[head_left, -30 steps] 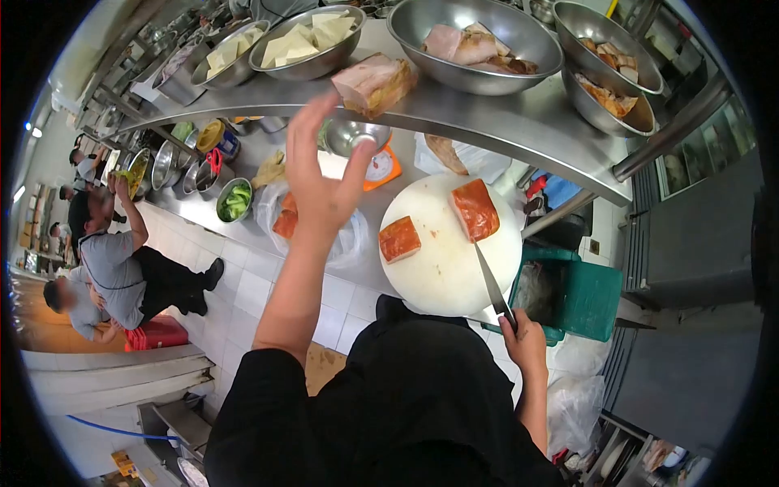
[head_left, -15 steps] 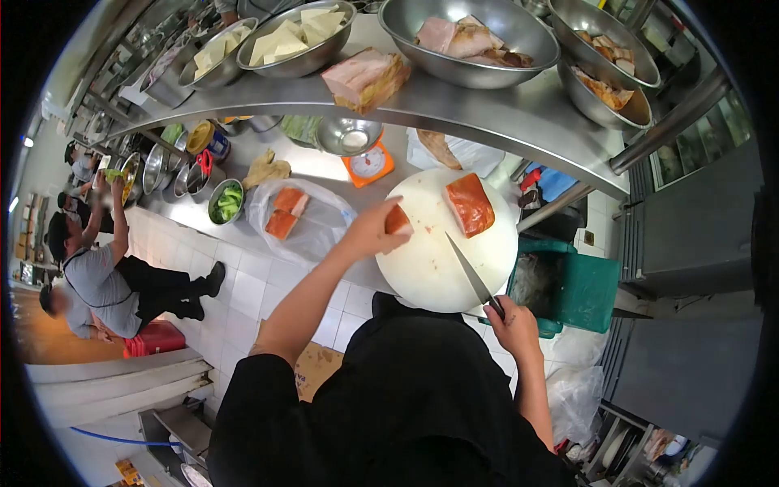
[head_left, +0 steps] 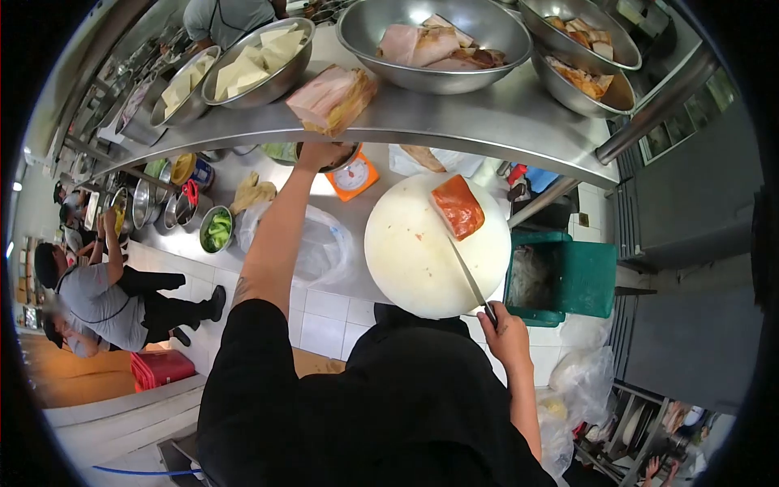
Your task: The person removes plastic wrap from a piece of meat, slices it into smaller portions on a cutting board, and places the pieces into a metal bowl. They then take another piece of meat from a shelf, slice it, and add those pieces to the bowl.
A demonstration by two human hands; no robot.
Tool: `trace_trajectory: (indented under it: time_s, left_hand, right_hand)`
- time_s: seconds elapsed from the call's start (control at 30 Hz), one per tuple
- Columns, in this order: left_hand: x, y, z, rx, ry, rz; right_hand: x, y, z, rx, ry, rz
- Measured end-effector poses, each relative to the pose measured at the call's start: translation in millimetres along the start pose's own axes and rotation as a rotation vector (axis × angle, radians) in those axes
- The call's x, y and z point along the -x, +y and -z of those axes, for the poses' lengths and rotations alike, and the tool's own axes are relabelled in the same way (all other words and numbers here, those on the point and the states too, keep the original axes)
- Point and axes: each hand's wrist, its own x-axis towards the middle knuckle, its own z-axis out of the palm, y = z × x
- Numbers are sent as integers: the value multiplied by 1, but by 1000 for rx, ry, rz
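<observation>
My left hand (head_left: 329,154) reaches into the metal bowl (head_left: 349,157) on the orange scale (head_left: 353,176), under the shelf edge. Its fingers are not clear enough to show whether they hold anything. My right hand (head_left: 505,331) grips the black handle of a kitchen knife (head_left: 468,274). The blade lies over the round white cutting board (head_left: 398,268), its tip close to a block of roast pork (head_left: 458,208) with reddish-brown skin. Left of the board is a clear plastic bag (head_left: 320,252), partly covered by my left forearm.
A steel shelf (head_left: 454,109) crosses above the counter, carrying a pork chunk (head_left: 333,99), a bowl of tofu (head_left: 264,65) and a large meat bowl (head_left: 434,53). A green bin (head_left: 584,280) stands at right. People (head_left: 89,284) work at far left.
My left hand has moved from the small pork piece at the board's left side up to the bowl on the scale. That piece no longer shows on the board. The knife stays in my right hand.
</observation>
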Motion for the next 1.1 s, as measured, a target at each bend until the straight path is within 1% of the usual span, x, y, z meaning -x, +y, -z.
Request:
trace_trajectory:
  time_s: [0.03, 0.07, 0.13, 0.37, 0.43, 0.47, 0.53, 0.57, 0.63, 0.67, 0.73, 0.77, 0.83, 0.87, 0.93, 0.97, 1.03, 1.1]
  left_hand:
    - [0, -10, -4, -19, -48, 16]
    - [-2, -15, -8, -16, -53, 15]
    - [-4, -20, -15, -168, 220, -263]
    - [3, 0, -3, -168, 255, -218]
    - [-2, -6, -2, -204, 243, -297]
    - [-3, -8, -3, -204, 243, -296]
    - [-4, -4, 0, -191, 178, -215]
    - [-2, -2, 1, -190, 177, -216]
    - [2, 17, 14, -99, 139, -125]
    - [1, 11, 11, -98, 139, -126]
    - [1, 0, 7, -186, -38, -18]
    - [3, -5, 6, -186, -37, -15]
    - [5, 6, 18, -153, -40, 63]
    - [7, 0, 18, -152, -38, 63]
    - [11, -6, 27, -333, 113, -229]
    - [16, -8, 30, -336, 114, -230]
    - [48, 58, 65, 808, 49, 382]
    - [96, 94, 63, 1187, 5, 461]
  right_hand:
    - [0, 1, -2, 14, 17, 2]
    - [1, 2, -3, 29, 33, 4]
    - [1, 3, -3, 15, 32, 5]
    - [-4, 3, 1, 2, 8, -4]
    - [-5, 2, 2, -4, 0, -6]
    - [-5, 2, 3, -12, -9, -9]
    - [-6, 0, 5, -13, -14, -7]
    - [-6, 0, 5, -14, -18, -6]
    - [-6, 2, 5, -11, -20, -2]
    - [-6, 2, 4, -8, -23, 4]
    - [-7, 3, 3, 1, -23, 11]
    - [-6, 4, 3, 12, -24, 19]
    - [-7, 6, 2, 21, -25, 24]
    - [-7, 7, 2, 29, -26, 26]
    - [-4, 9, 2, 25, -15, 30]
    - [-5, 10, 2, 19, -6, 32]
    - [-5, 8, 5, 6, -6, 36]
    - [-2, 3, 6, -7, -17, 32]
